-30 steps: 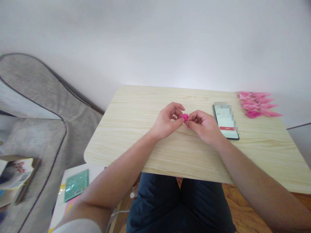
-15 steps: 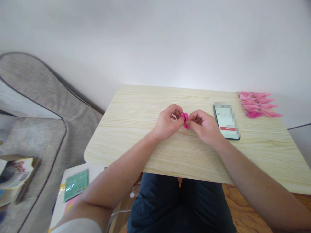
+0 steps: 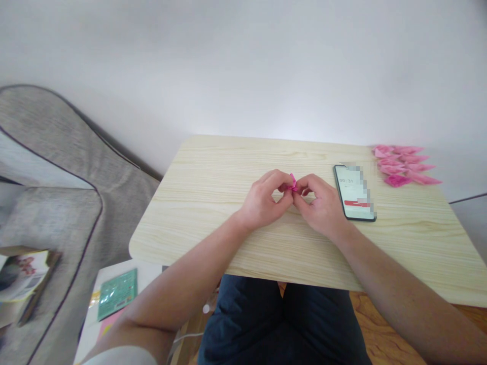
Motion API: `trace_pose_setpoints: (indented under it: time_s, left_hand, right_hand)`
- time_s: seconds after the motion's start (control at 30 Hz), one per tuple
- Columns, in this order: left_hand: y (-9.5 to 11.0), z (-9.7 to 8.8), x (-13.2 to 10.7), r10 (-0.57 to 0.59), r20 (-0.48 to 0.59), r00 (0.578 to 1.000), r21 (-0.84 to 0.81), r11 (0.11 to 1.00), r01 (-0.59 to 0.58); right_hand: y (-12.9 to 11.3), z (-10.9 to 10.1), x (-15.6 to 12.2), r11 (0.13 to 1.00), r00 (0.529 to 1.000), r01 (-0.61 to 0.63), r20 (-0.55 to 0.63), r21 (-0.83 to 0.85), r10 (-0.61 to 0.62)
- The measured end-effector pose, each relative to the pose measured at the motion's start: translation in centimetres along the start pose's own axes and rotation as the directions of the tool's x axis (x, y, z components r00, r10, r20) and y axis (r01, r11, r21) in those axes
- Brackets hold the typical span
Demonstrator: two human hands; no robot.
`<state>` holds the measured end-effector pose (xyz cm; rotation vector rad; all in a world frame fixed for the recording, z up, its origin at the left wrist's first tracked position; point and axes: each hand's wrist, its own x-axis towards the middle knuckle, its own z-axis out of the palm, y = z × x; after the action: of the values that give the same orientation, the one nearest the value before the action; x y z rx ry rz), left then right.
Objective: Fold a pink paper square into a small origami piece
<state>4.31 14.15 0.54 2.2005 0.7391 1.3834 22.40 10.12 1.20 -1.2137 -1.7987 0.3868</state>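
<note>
A small folded piece of pink paper [image 3: 292,182] sits between my two hands over the middle of a light wooden table [image 3: 213,203]. My left hand [image 3: 266,200] pinches it from the left with curled fingers. My right hand [image 3: 321,205] pinches it from the right, fingertips pressed against the left hand's. Most of the paper is hidden by my fingers; only a small pink tip shows.
A phone [image 3: 354,191] lies screen-up just right of my right hand. Several folded pink paper pieces [image 3: 403,165] are piled at the table's far right corner. A grey padded case [image 3: 57,167] leans at the left, with a green card [image 3: 117,294] on a low surface below.
My hands have closed in around the pink paper and come together, hiding more of it. They have shifted slightly toward me.
</note>
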Motion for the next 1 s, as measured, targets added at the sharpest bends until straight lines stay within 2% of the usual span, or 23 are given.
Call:
trace_pose_setpoints:
  time_s: [0.07,0.13,0.33,0.5,0.6,0.7,0.8,0.87,1.0]
  left_hand:
    - [0.1,-0.2,0.0,0.072,-0.020,0.997,0.056,0.996,-0.071]
    - [0.3,-0.4,0.1,0.097,-0.032,0.995,0.114,0.989,-0.093]
    - [0.6,-0.8,0.3,0.089,-0.087,0.992,0.246,0.967,-0.066]
    - [0.5,-0.8,0.5,0.018,-0.143,0.990,0.216,0.976,0.014]
    - [0.2,-0.8,0.6,-0.114,-0.137,0.984,0.118,0.984,0.130]
    - [-0.1,-0.8,0.7,-0.286,-0.029,0.958,-0.086,0.955,0.283]
    - [-0.4,-0.6,0.7,-0.396,0.175,0.901,-0.354,0.829,0.433]
    - [-0.5,-0.5,0.7,-0.418,0.249,0.874,-0.471,0.736,0.486]
    - [-0.6,-0.4,0.9,-0.487,0.212,0.847,-0.535,0.667,0.518]
  right_hand:
    - [0.0,0.0,-0.1,1.000,1.000,0.015,-0.022,0.025,-0.015]
    - [-0.1,0.0,-0.1,0.996,0.999,-0.014,-0.047,0.088,0.019]
    - [-0.1,0.3,-0.2,0.956,0.987,-0.133,-0.051,0.260,0.151]
    - [0.1,0.2,-0.1,0.906,0.974,-0.205,-0.009,0.371,0.225]
    - [0.0,-0.1,0.2,0.862,0.968,-0.238,0.035,0.447,0.249]
    - [0.1,-0.4,0.6,0.808,0.956,-0.283,0.080,0.516,0.284]
    - [0.4,-0.5,0.8,0.742,0.936,-0.338,0.122,0.579,0.331]
    - [0.6,-0.5,1.0,0.713,0.920,-0.373,0.136,0.594,0.368]
    - [0.6,-0.5,1.1,0.706,0.898,-0.420,0.148,0.571,0.415]
